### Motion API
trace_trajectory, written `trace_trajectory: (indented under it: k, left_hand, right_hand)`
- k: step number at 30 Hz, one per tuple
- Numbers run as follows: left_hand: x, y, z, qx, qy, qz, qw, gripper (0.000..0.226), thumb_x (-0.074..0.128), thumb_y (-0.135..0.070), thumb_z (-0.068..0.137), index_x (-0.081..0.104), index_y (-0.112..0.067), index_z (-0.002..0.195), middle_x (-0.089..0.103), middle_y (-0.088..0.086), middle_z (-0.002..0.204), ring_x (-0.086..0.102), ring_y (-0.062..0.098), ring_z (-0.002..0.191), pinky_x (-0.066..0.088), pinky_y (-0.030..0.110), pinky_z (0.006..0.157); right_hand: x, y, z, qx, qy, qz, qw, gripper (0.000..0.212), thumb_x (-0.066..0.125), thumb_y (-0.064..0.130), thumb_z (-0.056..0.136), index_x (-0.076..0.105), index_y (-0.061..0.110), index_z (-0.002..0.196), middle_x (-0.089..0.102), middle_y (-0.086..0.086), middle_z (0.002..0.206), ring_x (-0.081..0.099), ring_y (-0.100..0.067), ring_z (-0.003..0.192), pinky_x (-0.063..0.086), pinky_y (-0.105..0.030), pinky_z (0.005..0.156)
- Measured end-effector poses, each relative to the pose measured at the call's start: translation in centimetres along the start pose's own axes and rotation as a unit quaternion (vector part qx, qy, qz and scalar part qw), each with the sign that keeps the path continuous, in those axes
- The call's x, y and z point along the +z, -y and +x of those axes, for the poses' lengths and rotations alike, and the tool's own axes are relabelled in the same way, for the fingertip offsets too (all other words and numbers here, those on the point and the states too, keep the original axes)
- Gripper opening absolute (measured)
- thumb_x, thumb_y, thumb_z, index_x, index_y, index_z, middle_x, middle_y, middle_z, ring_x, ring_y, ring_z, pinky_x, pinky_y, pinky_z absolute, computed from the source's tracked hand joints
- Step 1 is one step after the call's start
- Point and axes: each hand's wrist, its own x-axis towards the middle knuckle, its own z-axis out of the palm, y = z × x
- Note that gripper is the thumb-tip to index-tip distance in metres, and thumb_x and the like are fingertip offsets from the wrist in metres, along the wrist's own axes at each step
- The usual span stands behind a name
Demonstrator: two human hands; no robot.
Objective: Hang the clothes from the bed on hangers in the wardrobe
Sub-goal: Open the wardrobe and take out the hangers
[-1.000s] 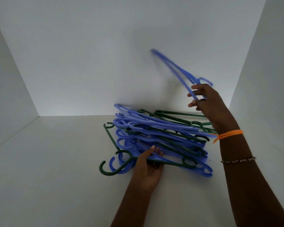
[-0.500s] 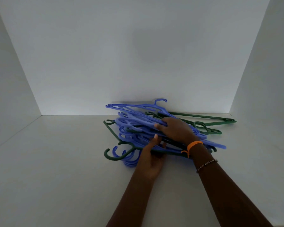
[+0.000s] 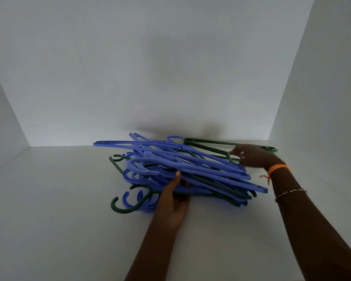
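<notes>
I have the pile of hangers [image 3: 180, 171] lying on the white wardrobe shelf [image 3: 59, 209], close to the back wall and a little right of centre. My left hand [image 3: 173, 201] sits at the near edge of the pile, its grip curled on the stack with the thumb pressed on top, which I judge is there to pin the tangle down while one hanger is worked free. My right hand [image 3: 251, 158] reaches to the far right, at the green hanger [image 3: 215, 146] that sticks out beside the wall; it is blurred, so I cannot tell whether its grip has closed on the hanger or only touches it. The hangers are thin plastic, mostly blue with several dark green ones threaded through, hooks pointing left and interlocked, so I expect them to snag on lifting. An orange wristband [image 3: 278, 168] circles my right wrist. No clothes are in view.
</notes>
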Motion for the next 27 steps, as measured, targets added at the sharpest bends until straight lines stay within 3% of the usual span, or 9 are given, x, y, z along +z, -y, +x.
trace_trajectory:
  k: [1, 3, 8, 11, 15, 18, 21, 24, 27]
  left_hand:
    - [0.0, -0.1, 0.0, -0.001, -0.005, 0.002, 1.0, 0.043, 0.064, -0.009, 0.074, 0.062, -0.014, 0.117, 0.072, 0.008, 0.097, 0.07, 0.019, 0.084, 0.058, 0.028, 0.062]
    - [-0.2, -0.1, 0.0, -0.005, -0.006, 0.02, 1.0, 0.045, 0.064, -0.007, 0.074, 0.061, -0.013, 0.118, 0.071, 0.01, 0.102, 0.067, 0.022, 0.091, 0.06, 0.032, 0.067]
    - [-1.1, 0.1, -0.3, -0.043, -0.069, 0.158, 0.984, 0.02, 0.059, -0.01, 0.089, 0.059, -0.01, 0.108, 0.065, 0.012, 0.091, 0.062, 0.024, 0.084, 0.051, 0.036, 0.08]
    - [-1.1, 0.1, -0.8, -0.079, -0.065, 0.225, 0.969, 0.026, 0.058, -0.019, 0.09, 0.058, -0.004, 0.112, 0.067, 0.016, 0.087, 0.065, 0.028, 0.084, 0.051, 0.036, 0.077]
    - [-1.2, 0.1, -1.2, -0.113, -0.064, 0.261, 0.956, 0.039, 0.058, -0.026, 0.091, 0.057, 0.004, 0.116, 0.067, 0.023, 0.102, 0.065, 0.03, 0.089, 0.053, 0.035, 0.078]
    - [-1.0, 0.3, -1.2, -0.107, -0.067, 0.228, 0.966, 0.04, 0.062, -0.023, 0.087, 0.057, 0.0, 0.119, 0.063, 0.024, 0.113, 0.063, 0.03, 0.096, 0.052, 0.034, 0.081]
    - [-0.7, 0.3, -1.2, -0.11, -0.063, 0.138, 0.982, 0.039, 0.069, -0.019, 0.075, 0.061, -0.001, 0.109, 0.061, 0.02, 0.103, 0.059, 0.029, 0.093, 0.048, 0.036, 0.088]
    - [-0.4, 0.5, -1.3, -0.102, -0.055, 0.086, 0.99, 0.043, 0.071, -0.019, 0.067, 0.062, -0.003, 0.106, 0.061, 0.017, 0.096, 0.057, 0.028, 0.089, 0.046, 0.036, 0.088]
    - [0.1, 0.8, -1.5, -0.089, -0.037, 0.067, 0.993, 0.034, 0.072, -0.016, 0.066, 0.065, -0.005, 0.098, 0.065, 0.013, 0.087, 0.059, 0.025, 0.082, 0.046, 0.035, 0.08]
  right_hand:
    - [1.2, -0.9, 0.6, 0.008, 0.034, -0.02, 0.999, 0.04, 0.057, -0.004, 0.081, 0.057, 0.007, 0.12, 0.058, -0.013, 0.125, 0.054, -0.025, 0.11, 0.042, -0.028, 0.09]
    - [3.1, -2.1, 1.3, 0.01, 0.014, -0.002, 1.0, 0.036, 0.064, -0.005, 0.077, 0.059, 0.007, 0.11, 0.063, -0.015, 0.112, 0.056, -0.022, 0.094, 0.043, -0.026, 0.079]
    - [2.6, -1.9, 2.2, -0.048, -0.154, 0.035, 0.986, 0.01, 0.064, -0.003, 0.079, 0.061, -0.003, 0.088, 0.065, -0.021, 0.091, 0.058, -0.033, 0.087, 0.041, -0.032, 0.071]
    - [0.8, -0.2, 2.4, -0.071, -0.263, 0.044, 0.961, 0.005, 0.059, -0.006, 0.082, 0.059, -0.002, 0.085, 0.064, -0.022, 0.088, 0.057, -0.035, 0.085, 0.04, -0.033, 0.068]
    - [-0.8, 3.3, 3.0, -0.085, -0.336, 0.073, 0.935, 0.012, 0.051, -0.007, 0.083, 0.059, -0.001, 0.089, 0.065, -0.02, 0.094, 0.058, -0.035, 0.088, 0.037, -0.031, 0.069]
    - [-0.6, 6.1, 3.7, -0.068, -0.272, 0.158, 0.947, 0.008, 0.053, 0.004, 0.089, 0.057, 0.003, 0.096, 0.064, -0.015, 0.09, 0.058, -0.03, 0.083, 0.04, -0.031, 0.07]
    - [-0.8, 8.1, 4.0, -0.038, -0.148, 0.307, 0.939, 0.013, 0.049, 0.003, 0.09, 0.054, 0.008, 0.101, 0.064, -0.014, 0.086, 0.059, -0.021, 0.072, 0.047, -0.034, 0.073]
    - [-1.7, 9.6, 3.8, -0.087, -0.072, 0.3, 0.947, 0.022, 0.043, 0.003, 0.095, 0.057, 0.001, 0.112, 0.066, -0.012, 0.078, 0.063, -0.016, 0.076, 0.048, -0.021, 0.068]
    - [-1.0, 11.7, 3.0, -0.126, 0.092, 0.264, 0.952, 0.034, 0.047, 0.007, 0.096, 0.043, 0.007, 0.129, 0.064, -0.016, 0.105, 0.063, -0.019, 0.088, 0.051, -0.02, 0.07]
